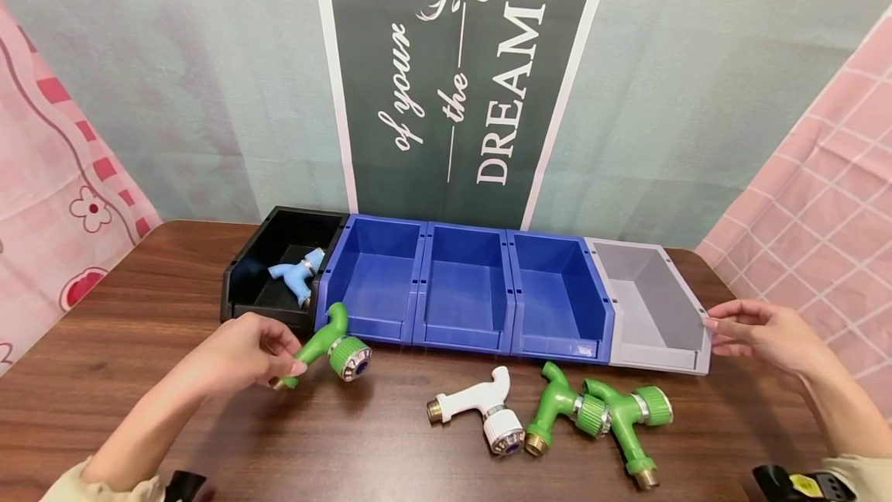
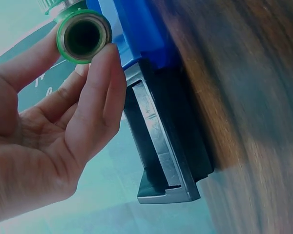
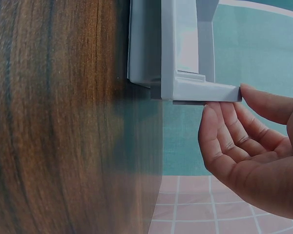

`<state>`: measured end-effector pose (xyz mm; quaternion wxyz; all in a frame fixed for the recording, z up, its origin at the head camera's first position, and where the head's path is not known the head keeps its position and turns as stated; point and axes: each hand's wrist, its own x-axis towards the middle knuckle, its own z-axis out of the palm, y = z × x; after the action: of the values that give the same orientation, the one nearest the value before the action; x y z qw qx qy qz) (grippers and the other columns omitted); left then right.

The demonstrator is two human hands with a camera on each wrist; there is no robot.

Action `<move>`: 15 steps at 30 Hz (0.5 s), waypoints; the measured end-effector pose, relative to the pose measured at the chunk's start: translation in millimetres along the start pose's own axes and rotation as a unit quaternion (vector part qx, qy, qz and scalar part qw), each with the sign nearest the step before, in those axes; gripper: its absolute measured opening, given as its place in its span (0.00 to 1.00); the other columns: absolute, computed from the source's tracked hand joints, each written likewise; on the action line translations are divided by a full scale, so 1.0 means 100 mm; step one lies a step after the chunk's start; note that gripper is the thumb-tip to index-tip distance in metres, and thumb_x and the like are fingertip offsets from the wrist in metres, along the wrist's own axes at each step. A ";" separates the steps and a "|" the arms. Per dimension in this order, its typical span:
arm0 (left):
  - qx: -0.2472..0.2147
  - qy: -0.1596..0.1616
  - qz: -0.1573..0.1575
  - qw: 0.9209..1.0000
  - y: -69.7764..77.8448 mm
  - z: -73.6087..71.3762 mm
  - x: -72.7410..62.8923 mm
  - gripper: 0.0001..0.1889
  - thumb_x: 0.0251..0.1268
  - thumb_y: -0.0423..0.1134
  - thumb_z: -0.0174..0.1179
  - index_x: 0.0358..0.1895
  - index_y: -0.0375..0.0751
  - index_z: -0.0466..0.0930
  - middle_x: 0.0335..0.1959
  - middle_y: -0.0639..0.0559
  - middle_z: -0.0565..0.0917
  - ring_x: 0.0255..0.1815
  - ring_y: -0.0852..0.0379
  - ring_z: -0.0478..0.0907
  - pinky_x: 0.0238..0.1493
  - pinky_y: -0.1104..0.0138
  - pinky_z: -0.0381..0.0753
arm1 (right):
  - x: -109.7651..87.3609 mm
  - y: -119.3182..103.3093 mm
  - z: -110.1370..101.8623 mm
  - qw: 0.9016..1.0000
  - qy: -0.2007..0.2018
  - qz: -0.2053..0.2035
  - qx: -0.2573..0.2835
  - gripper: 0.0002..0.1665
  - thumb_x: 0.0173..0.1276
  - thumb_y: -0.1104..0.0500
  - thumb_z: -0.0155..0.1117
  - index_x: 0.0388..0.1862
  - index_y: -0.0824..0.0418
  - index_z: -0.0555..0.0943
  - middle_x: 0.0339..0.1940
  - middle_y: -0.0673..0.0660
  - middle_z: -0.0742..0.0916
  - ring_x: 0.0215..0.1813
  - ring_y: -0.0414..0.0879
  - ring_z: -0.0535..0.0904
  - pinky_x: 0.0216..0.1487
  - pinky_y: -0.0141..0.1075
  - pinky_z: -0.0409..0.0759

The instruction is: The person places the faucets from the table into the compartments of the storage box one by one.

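Observation:
My left hand [image 1: 254, 351] pinches a green faucet [image 1: 319, 343] near its brass threaded end, lifted in front of the black bin [image 1: 237, 285]. In the left wrist view the faucet's round open inlet [image 2: 84, 36] faces the camera, between thumb and fingers. A light blue faucet [image 1: 296, 276] lies inside the black bin. At the far right my right hand [image 1: 770, 331] holds the outer side edge of the grey bin [image 1: 658, 357]. Seen from the right wrist, the thumb sits on the corner of the grey wall [image 3: 205, 91] and the fingers touch its outer side.
Three blue bins [image 1: 372, 328] stand in a row between the black and grey ones. On the wooden table [image 1: 334, 440] lie a white faucet [image 1: 474, 397], a green faucet [image 1: 554, 401] and another green faucet [image 1: 627, 417] beside it. A printed curtain [image 1: 641, 99] hangs behind.

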<state>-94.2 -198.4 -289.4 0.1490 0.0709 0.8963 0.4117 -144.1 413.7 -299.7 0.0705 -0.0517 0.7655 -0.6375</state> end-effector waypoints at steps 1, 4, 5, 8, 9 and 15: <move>-0.002 0.002 -0.003 1.000 0.01 0.00 0.01 0.07 0.51 0.33 0.66 0.30 0.33 0.79 0.21 0.52 0.80 0.23 0.58 0.76 0.23 0.66 0.77 | 0.00 -0.01 0.00 1.000 -0.003 -0.001 0.003 0.16 0.63 0.76 0.53 0.33 0.58 0.82 0.27 0.54 0.85 0.27 0.47 0.81 0.29 0.39 0.82; -0.004 0.007 -0.007 1.000 0.03 0.00 0.02 0.08 0.50 0.34 0.67 0.30 0.34 0.80 0.21 0.52 0.80 0.23 0.58 0.76 0.23 0.66 0.77 | 0.00 0.00 0.02 1.000 0.001 -0.001 0.002 0.16 0.63 0.76 0.53 0.32 0.58 0.82 0.26 0.55 0.85 0.27 0.47 0.81 0.29 0.39 0.82; -0.003 0.010 -0.010 1.000 0.04 0.01 0.03 0.08 0.50 0.34 0.67 0.30 0.34 0.80 0.20 0.52 0.80 0.23 0.58 0.75 0.23 0.66 0.77 | 0.00 0.00 0.02 1.000 0.001 0.000 0.003 0.16 0.63 0.76 0.53 0.32 0.58 0.82 0.26 0.55 0.85 0.27 0.47 0.81 0.29 0.39 0.82; -0.002 0.014 -0.016 1.000 0.06 0.02 0.05 0.08 0.51 0.35 0.67 0.31 0.34 0.80 0.20 0.51 0.80 0.23 0.58 0.75 0.24 0.65 0.77 | 0.00 0.01 0.01 1.000 0.003 0.001 0.004 0.16 0.63 0.76 0.53 0.32 0.58 0.82 0.26 0.55 0.85 0.27 0.47 0.81 0.29 0.39 0.82; -0.001 0.016 -0.019 1.000 0.07 0.02 0.06 0.08 0.51 0.35 0.67 0.31 0.34 0.80 0.20 0.51 0.80 0.23 0.58 0.75 0.24 0.65 0.77 | 0.00 0.01 0.00 1.000 0.001 0.000 0.005 0.16 0.63 0.76 0.53 0.32 0.58 0.82 0.26 0.55 0.85 0.27 0.47 0.81 0.29 0.39 0.82; 0.013 0.039 -0.019 0.999 0.11 0.06 0.11 0.09 0.51 0.36 0.67 0.31 0.34 0.80 0.21 0.53 0.79 0.22 0.58 0.76 0.25 0.64 0.78 | 0.03 0.07 -0.06 1.000 -0.014 -0.010 0.001 0.14 0.63 0.75 0.54 0.34 0.58 0.82 0.27 0.55 0.85 0.28 0.47 0.81 0.30 0.40 0.82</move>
<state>-102.9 -184.0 -286.8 0.1212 0.0394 0.9077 0.3997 -147.7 420.7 -306.0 0.0752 -0.0685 0.7630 -0.6384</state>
